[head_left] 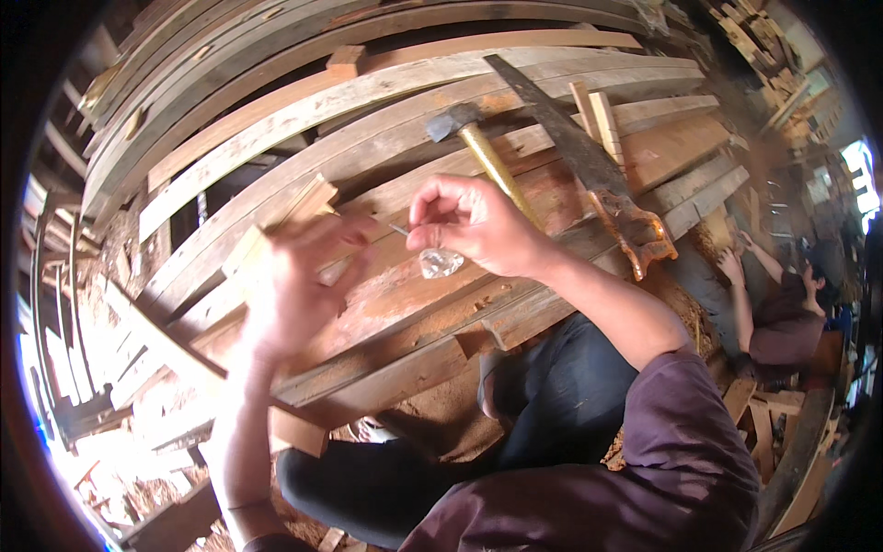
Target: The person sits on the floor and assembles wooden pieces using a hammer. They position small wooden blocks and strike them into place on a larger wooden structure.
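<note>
Although the head view blurs the left hand (303,281), its fingers look loosely bent and parted from the thumb, and nothing shows in its grasp. The right hand (474,223) is pinched nearly closed, with thumb and fingertips together on a thin metal piece, probably a nail (397,228), which pokes out to the left toward the other hand. Just below those fingers, on their near side, is a small clear plastic bag (441,264); whether the hand grips it or it rests on the boards (386,296), I cannot tell.

The nail should be light, stiff and hard to break, but thin enough to roll or slip, so a fingertip pinch along its shank seems the right hold. The bag looks light, soft, slippery and easily torn; gathering it by a bunched edge would suit it best.

As for position, the nail lies at the right hand's fingertips, in the gap between the hands, just right of the blurred left fingers. On the far side of the right hand lies a hammer (487,164) with a yellow handle, its head pointing left. Farther right is a saw (578,147), its orange handle on the near end. Well apart at the far right sits another person (786,327).
</note>
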Action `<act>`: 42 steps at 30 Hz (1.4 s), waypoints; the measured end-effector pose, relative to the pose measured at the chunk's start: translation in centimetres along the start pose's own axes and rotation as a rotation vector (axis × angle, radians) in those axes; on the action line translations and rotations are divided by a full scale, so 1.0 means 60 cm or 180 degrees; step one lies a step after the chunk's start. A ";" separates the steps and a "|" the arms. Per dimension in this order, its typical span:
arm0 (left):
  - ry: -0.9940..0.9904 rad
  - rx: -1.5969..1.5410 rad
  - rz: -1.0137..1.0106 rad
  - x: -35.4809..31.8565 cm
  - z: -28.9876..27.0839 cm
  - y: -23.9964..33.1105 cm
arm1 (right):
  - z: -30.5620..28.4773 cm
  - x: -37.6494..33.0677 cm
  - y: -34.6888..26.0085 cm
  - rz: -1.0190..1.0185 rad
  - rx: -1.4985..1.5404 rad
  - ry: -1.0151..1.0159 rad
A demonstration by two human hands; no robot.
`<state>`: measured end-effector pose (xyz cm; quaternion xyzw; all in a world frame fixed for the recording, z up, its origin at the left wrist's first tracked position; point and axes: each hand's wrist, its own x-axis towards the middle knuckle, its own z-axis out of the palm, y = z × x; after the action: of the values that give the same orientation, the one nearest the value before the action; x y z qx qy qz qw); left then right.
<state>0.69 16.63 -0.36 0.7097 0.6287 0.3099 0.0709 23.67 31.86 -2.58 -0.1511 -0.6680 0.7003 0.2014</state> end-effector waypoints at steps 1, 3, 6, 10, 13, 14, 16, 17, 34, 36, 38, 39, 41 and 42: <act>0.0021 -0.0245 -0.0171 -0.014 0.013 0.031 | -0.002 -0.006 -0.007 -0.0021 -0.0140 -0.0051; 0.0129 -0.0447 -0.0167 -0.024 0.029 0.059 | 0.001 -0.014 -0.014 0.0184 0.0057 -0.0114; 0.0281 -0.0392 -0.0206 -0.044 0.048 0.085 | 0.006 -0.024 -0.020 0.0159 -0.0243 -0.0396; 0.0433 -0.0144 -0.0505 -0.077 0.068 0.099 | 0.016 -0.027 -0.013 0.0430 -0.0084 -0.0638; 0.0934 0.0231 -0.0343 -0.100 0.080 0.106 | 0.025 -0.028 -0.004 0.0637 -0.0186 -0.0775; 0.0980 0.0201 -0.0131 -0.102 0.083 0.104 | 0.031 -0.028 0.000 0.0625 -0.0140 -0.0812; 0.0900 0.0099 -0.0066 -0.109 0.086 0.101 | 0.042 -0.026 0.004 0.0720 -0.0023 -0.0885; 0.0903 0.0159 -0.0087 -0.111 0.087 0.098 | 0.044 -0.022 0.001 0.0993 -0.0124 -0.0789; 0.2156 -0.0014 -0.1076 -0.150 0.016 -0.019 | -0.444 0.112 0.045 0.1698 -0.5537 0.1582; 0.2153 0.0093 -0.1188 -0.147 0.015 -0.026 | -0.425 0.102 0.039 0.1742 -0.5725 0.2053; 0.2178 0.0215 -0.1205 -0.142 0.016 -0.033 | -0.429 0.098 0.036 0.1998 -0.5454 0.2439; 0.2197 0.0293 -0.1168 -0.141 0.015 -0.036 | -0.438 0.094 0.038 0.1915 -0.5385 0.2414; 0.2201 0.0357 -0.1154 -0.139 0.014 -0.040 | -0.470 0.085 0.042 0.1563 -0.5338 0.2414; 0.2186 0.0345 -0.1184 -0.138 0.013 -0.041 | -0.488 0.082 0.041 0.1433 -0.5115 0.2492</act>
<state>-1.15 9.60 -5.08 0.4413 0.7492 0.4775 -0.1262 33.23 59.77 -6.58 -0.5981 -0.7926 -0.0525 0.1066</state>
